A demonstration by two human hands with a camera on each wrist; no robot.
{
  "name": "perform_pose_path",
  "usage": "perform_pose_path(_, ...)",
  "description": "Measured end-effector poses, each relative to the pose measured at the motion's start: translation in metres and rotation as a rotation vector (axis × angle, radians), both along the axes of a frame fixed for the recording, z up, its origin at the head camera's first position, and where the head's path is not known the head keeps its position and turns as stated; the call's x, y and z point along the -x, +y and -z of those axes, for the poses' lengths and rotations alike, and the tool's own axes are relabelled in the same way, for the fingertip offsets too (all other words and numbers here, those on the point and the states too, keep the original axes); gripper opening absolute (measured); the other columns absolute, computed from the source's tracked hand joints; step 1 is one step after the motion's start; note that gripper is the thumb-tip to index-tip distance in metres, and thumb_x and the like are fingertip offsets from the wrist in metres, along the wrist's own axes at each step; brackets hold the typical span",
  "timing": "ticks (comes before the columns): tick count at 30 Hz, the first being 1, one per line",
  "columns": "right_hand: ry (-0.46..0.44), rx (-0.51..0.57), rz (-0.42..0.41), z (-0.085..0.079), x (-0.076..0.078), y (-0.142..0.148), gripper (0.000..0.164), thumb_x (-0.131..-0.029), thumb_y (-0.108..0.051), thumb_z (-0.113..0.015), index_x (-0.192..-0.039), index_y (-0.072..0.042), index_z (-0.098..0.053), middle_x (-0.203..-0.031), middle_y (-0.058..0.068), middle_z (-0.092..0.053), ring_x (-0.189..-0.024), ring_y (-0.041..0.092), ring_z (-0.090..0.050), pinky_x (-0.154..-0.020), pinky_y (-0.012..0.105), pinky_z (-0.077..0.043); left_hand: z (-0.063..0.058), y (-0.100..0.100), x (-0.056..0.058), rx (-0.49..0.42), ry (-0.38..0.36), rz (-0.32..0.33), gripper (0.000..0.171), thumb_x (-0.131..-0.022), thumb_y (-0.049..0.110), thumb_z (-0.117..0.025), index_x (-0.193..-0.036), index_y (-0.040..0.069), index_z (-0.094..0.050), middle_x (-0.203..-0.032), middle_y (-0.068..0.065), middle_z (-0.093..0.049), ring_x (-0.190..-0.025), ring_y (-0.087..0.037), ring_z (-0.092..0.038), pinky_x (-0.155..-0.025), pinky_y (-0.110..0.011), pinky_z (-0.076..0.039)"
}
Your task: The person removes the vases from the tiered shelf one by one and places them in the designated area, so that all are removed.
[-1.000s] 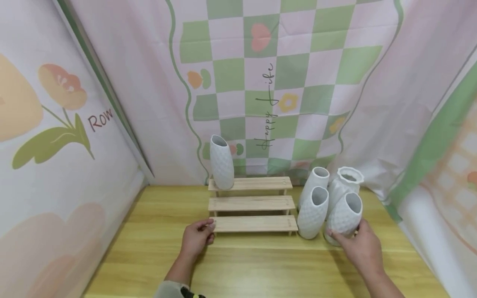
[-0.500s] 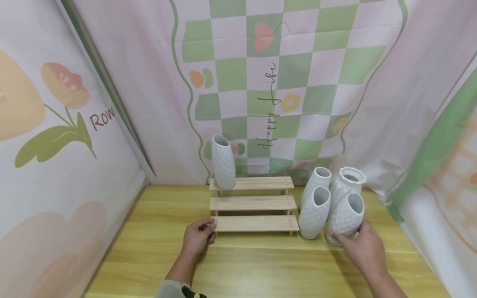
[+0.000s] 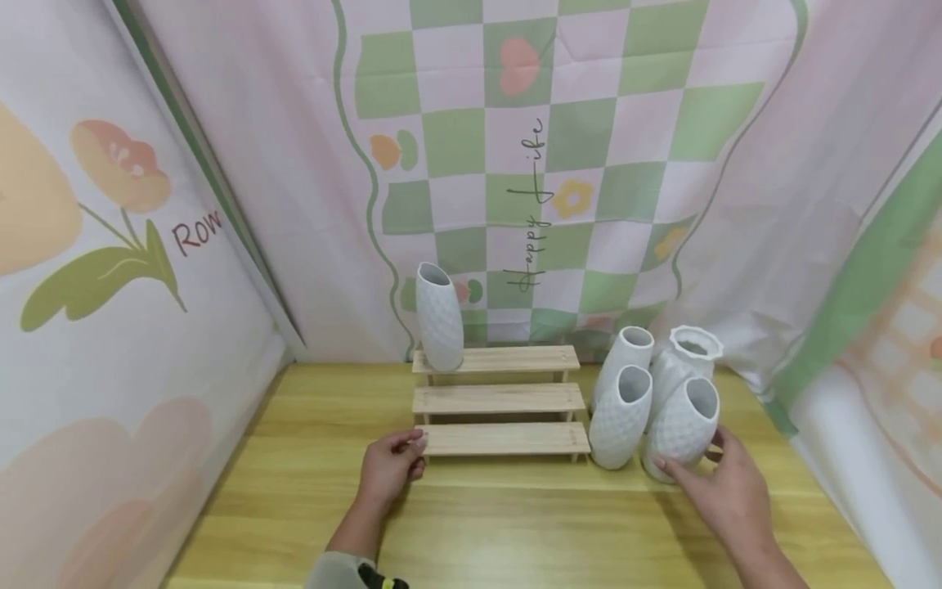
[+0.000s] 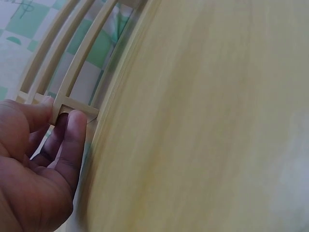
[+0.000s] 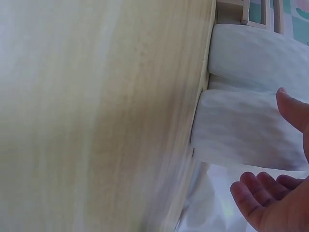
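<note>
My left hand (image 3: 390, 468) pinches the left end of the lowest step of a three-step wooden display rack (image 3: 508, 440), thumb on top and fingers beneath, as the left wrist view shows. My right hand (image 3: 728, 491) is around the front right white vase (image 3: 680, 429), with the thumb at its lower front and the fingers behind its right side. In the right wrist view, that hand's fingers (image 5: 260, 193) are spread apart below the vase (image 5: 246, 128), with a gap between. A tall white vase (image 3: 440, 319) stands at the left end of the top step.
Left of the front right vase stands another slant-mouthed white vase (image 3: 621, 421). Behind them are a round-mouthed vase (image 3: 624, 356) and one with a scalloped rim (image 3: 695, 343). All stand on the wood-grain table (image 3: 500, 523), backed by a checkered curtain (image 3: 515, 164).
My right hand has loosened and drawn slightly right, its fingers coming away from the front right vase. My left hand and the vases stay put.
</note>
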State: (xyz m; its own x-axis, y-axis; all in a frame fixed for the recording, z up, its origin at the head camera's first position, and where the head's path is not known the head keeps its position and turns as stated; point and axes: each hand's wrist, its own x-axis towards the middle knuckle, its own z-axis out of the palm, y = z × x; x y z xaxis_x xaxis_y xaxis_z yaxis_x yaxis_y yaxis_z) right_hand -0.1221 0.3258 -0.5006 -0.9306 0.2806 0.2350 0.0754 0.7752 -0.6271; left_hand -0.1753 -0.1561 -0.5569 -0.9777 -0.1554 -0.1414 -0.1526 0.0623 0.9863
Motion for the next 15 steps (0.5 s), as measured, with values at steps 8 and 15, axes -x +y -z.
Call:
perform_pose_path(8,0.007,0.014,0.024,0.004,-0.010,0.004,0.104,-0.078,-0.049,-0.090,-0.143,0.015,-0.041,-0.133,0.038,-0.051,-0.101,0.051,-0.065,-0.071,0.057,-0.060,0.000,-0.001,0.000,-0.019,-0.007,0.007,0.029,-0.094,0.015,-0.079,-0.118,0.000,-0.074,-0.088,-0.015,-0.068,-0.073,-0.022,-0.070,-0.067,-0.033,-0.067)
perform_pose_path(15,-0.006,0.036,0.073,0.006,-0.016,0.001,0.094,-0.078,-0.049,-0.091,-0.133,0.014,-0.048,-0.124,0.032,-0.054,-0.097,0.045,-0.066,-0.061,0.026,-0.050,-0.002,-0.001,0.000,-0.011,-0.012,0.011,0.030,-0.094,0.017,-0.079,-0.119,0.001,-0.074,-0.090,-0.016,-0.069,-0.075,-0.022,-0.070,-0.068,-0.033,-0.067)
